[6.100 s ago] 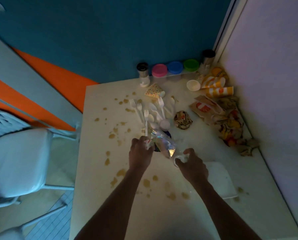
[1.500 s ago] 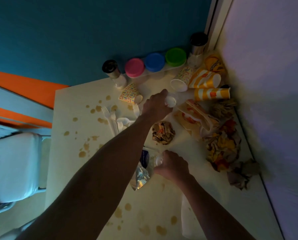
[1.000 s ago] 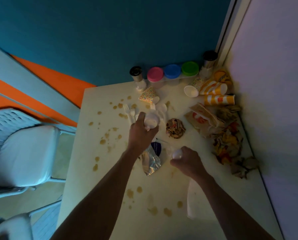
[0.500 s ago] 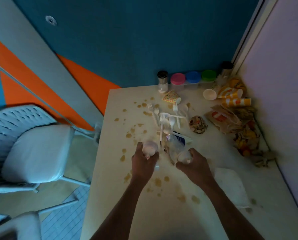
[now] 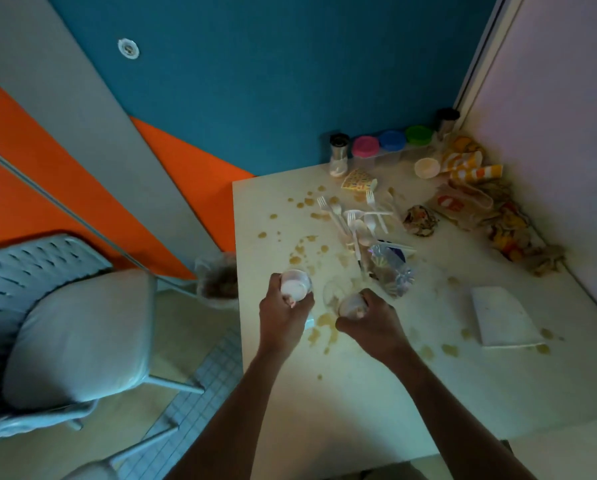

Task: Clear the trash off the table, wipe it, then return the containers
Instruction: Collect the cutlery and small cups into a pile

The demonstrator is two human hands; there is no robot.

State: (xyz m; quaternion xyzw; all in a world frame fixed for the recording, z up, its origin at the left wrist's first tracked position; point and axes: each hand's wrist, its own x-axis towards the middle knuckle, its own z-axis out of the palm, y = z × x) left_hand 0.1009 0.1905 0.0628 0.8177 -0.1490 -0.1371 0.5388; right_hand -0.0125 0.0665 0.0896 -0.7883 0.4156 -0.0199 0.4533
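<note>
My left hand point(image 5: 285, 315) grips a small white cup point(image 5: 295, 285) over the table's left part. My right hand point(image 5: 371, 322) grips another small white cup point(image 5: 349, 304) just beside it. A shiny foil wrapper point(image 5: 390, 268) lies right behind my hands on the stained table point(image 5: 359, 393). White plastic forks and spoons point(image 5: 355, 220) are scattered further back. Crumpled wrappers point(image 5: 508, 233), a paper ball point(image 5: 421, 220) and striped paper cups point(image 5: 473, 169) crowd the far right corner. Containers with pink point(image 5: 365, 147), blue point(image 5: 391, 140) and green point(image 5: 419, 135) lids stand by the wall.
A bin with a clear liner point(image 5: 217, 278) stands on the floor at the table's left edge. A white cloth point(image 5: 501, 315) lies on the right of the table. Shakers point(image 5: 338, 154) stand at the back. A cushioned chair point(image 5: 65, 330) is at the left.
Both hands, each holding a small cup, have drawn back toward me and leftward from the pile. The view has swung left, bringing the bin into sight.
</note>
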